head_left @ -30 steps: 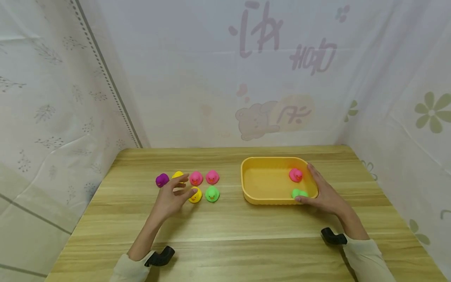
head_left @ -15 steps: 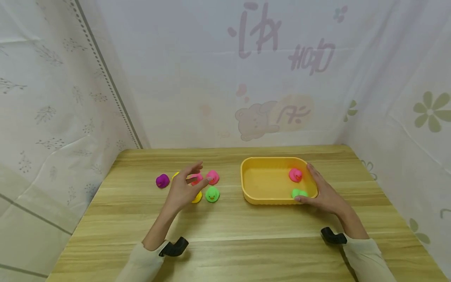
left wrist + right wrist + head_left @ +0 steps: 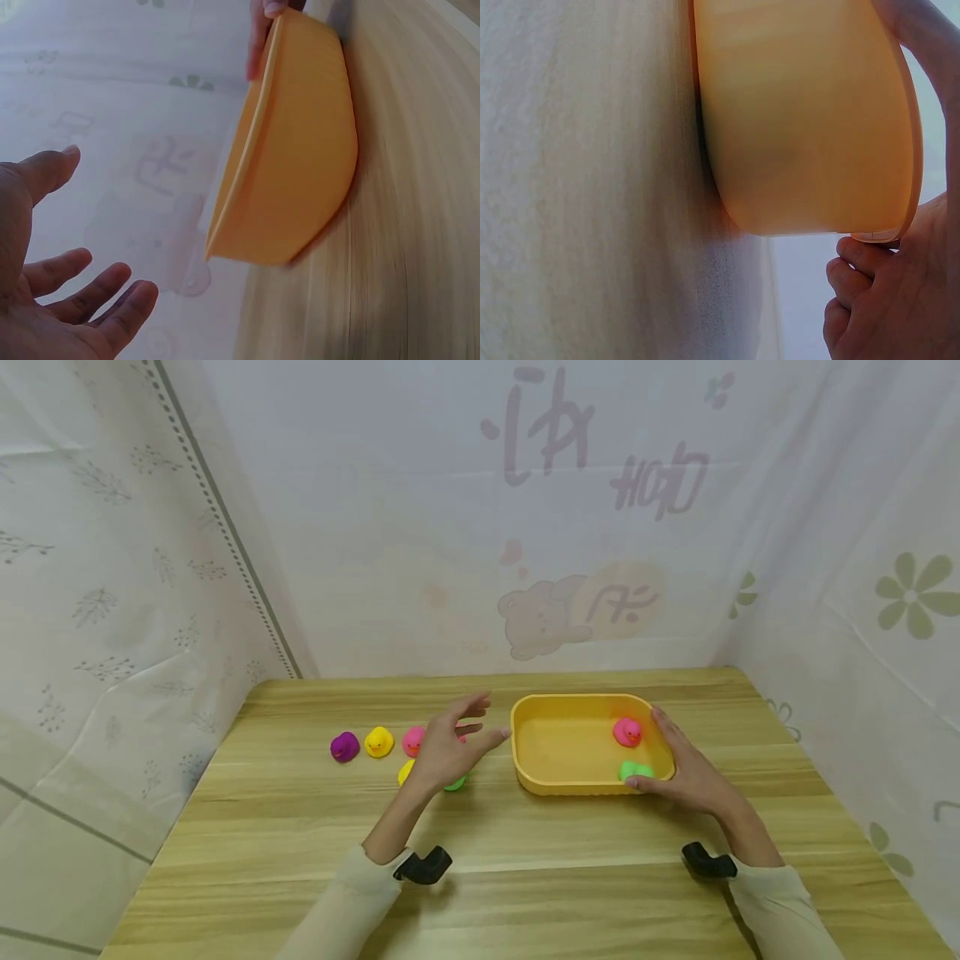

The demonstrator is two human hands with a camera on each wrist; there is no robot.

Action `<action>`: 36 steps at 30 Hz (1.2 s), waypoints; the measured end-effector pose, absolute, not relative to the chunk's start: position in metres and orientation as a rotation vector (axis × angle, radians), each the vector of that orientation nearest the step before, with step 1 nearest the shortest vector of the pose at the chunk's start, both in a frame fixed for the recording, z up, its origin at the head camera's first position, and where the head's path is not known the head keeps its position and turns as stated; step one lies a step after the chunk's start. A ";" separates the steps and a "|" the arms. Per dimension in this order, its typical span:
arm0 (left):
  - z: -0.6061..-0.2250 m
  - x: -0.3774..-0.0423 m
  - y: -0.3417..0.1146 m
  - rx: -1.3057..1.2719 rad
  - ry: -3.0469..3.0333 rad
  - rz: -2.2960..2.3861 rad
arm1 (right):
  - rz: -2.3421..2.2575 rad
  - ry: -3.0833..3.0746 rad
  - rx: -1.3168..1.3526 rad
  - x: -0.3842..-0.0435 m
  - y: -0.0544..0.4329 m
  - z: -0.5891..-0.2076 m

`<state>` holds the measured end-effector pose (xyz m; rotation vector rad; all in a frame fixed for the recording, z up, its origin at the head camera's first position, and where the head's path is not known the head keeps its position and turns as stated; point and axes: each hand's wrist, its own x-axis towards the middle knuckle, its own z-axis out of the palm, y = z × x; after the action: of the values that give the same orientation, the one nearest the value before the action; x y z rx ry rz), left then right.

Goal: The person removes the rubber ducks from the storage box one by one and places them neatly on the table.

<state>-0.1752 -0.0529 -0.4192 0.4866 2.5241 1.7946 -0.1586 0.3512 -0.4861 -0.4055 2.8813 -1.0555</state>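
Observation:
A yellow plastic basin (image 3: 573, 788) stands on the table, with a pink toy duck (image 3: 627, 732) and a green toy duck (image 3: 636, 769) inside at its right end. My right hand (image 3: 693, 778) grips the basin's right end, thumb at the front and fingers round the far side. My left hand (image 3: 447, 752) hovers just left of the basin, fingers apart and holding nothing; the left wrist view shows a gap between this hand (image 3: 56, 307) and the basin wall (image 3: 304, 142). Below the left hand, a second green duck (image 3: 455, 783) and another pink duck are mostly hidden.
Left of my left hand, a purple duck (image 3: 344, 747), a yellow duck (image 3: 378, 742), a pink duck (image 3: 413, 741) and a partly covered yellow duck (image 3: 406, 772) sit on the wooden table (image 3: 540, 893). Patterned cloth (image 3: 390, 527) hangs behind and at both sides.
My left hand has swept right over the ducks, from near the yellow ones to beside the basin, uncovering the back yellow duck. My right hand and the basin have stayed put.

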 end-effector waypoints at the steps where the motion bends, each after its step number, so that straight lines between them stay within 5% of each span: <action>1: -0.420 -0.177 -0.048 0.489 2.513 1.802 | -1.059 2.879 -0.405 -0.158 0.351 -0.486; 36: -0.440 -0.198 0.069 0.473 2.331 1.602 | -1.087 2.884 -0.403 -0.158 0.351 -0.488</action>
<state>-0.1980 0.0689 -0.4404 0.4729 2.3310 1.6016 -0.1580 0.3506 -0.4881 -0.4027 2.8840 -1.0871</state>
